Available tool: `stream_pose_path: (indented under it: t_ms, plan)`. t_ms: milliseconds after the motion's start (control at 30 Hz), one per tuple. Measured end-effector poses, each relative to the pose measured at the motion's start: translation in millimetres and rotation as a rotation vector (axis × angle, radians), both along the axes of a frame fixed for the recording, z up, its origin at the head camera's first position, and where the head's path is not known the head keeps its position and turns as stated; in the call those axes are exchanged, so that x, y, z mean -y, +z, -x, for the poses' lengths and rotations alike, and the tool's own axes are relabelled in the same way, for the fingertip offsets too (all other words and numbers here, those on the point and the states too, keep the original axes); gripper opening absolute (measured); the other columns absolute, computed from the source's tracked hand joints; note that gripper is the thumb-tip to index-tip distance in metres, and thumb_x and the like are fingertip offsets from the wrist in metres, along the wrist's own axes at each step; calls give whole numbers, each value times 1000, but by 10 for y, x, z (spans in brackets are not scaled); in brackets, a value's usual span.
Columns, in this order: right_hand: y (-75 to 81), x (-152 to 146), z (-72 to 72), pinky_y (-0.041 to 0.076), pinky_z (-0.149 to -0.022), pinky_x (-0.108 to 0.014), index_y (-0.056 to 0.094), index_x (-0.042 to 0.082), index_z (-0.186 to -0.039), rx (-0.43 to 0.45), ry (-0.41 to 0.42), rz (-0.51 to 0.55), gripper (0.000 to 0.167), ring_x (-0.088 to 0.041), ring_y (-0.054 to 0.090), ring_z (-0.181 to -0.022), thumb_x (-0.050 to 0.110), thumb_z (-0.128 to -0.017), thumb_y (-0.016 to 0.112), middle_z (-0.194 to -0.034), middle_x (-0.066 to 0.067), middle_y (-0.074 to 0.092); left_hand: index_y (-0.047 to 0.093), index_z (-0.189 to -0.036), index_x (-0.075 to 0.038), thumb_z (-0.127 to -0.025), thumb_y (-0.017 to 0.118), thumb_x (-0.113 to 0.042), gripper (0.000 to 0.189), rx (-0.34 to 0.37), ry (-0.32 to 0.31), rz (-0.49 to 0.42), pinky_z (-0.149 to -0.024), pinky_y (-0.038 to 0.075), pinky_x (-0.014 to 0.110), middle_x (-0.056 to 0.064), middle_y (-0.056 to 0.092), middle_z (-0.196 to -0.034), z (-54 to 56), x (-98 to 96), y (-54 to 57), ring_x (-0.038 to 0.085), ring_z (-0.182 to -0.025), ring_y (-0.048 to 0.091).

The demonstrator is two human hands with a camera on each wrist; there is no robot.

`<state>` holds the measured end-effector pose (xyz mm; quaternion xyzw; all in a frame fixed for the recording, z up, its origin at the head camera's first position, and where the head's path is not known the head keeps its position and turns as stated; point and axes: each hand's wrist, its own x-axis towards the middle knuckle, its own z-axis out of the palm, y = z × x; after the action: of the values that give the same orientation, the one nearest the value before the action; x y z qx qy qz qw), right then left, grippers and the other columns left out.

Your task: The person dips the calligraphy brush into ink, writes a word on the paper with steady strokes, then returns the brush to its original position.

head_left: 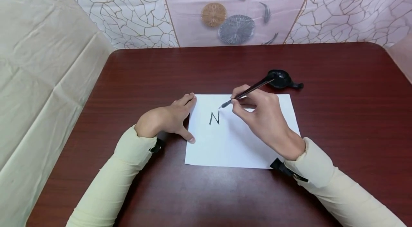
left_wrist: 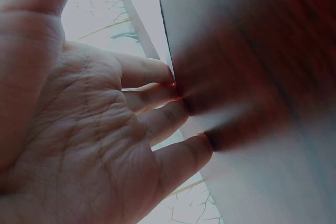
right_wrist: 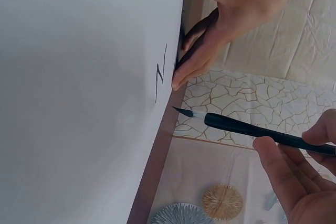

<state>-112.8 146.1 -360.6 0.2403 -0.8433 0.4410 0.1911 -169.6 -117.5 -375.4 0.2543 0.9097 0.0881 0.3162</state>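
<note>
A white sheet of paper (head_left: 222,151) lies on the table, with a black letter N (head_left: 214,118) near its upper left. My right hand (head_left: 265,119) pinches a dark-handled writing brush (head_left: 254,88) between thumb and fingers. In the right wrist view, the dark tip of the brush (right_wrist: 184,112) appears lifted off the sheet, just past the top of the N's last stroke. Along the paper's left edge my left hand (head_left: 168,116) rests with fingers spread, thumb and fingertips touching the margin. The left wrist view shows its palm and extended fingers (left_wrist: 178,163) reaching down to the surface.
A small black dish with a short handle (head_left: 283,79) stands behind the paper, to the right. The dark red-brown table (head_left: 154,73) reaches a patterned cloth (head_left: 128,8) at the back. Plain cream cloth (head_left: 42,76) hangs along the left side.
</note>
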Motion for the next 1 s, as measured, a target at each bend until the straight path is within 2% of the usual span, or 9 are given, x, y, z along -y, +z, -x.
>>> stream_pose_path:
  t_ms: [200,400,733,1000]
  plan:
    - [-20,-92,-57,57,-83,-14,74,2,-104,-52,-42,-21,19,-14,78,-88,-10,-89,73,-96,-4,75,-6,-168,-3,-81,92,-49,139,12,6,13,-131,12,50,12,-13,-177,5,-35,-2,28,-163,-8]
    - [-26,-126,-74,57,-84,-14,73,0,-105,-89,-42,-10,20,-16,78,-86,-11,-88,73,-96,-5,76,-6,-168,-3,-81,91,-50,139,11,17,24,-131,12,50,12,-14,-177,-1,-16,-7,29,-163,-8]
    - [-102,-105,-77,57,-83,-14,73,2,-103,-59,-18,-20,19,-13,78,-88,-10,-88,73,-94,-2,75,-7,-168,-3,-80,92,-49,140,22,32,5,-130,13,51,13,-12,-177,-48,17,0,31,-163,-7]
    - [-147,-111,-81,57,-83,-14,73,3,-100,-52,-5,-33,20,-13,77,-89,-12,-88,72,-93,-2,74,-7,-168,-2,-80,92,-48,140,17,14,-10,-131,11,51,15,-12,-177,-18,-9,1,30,-164,-8]
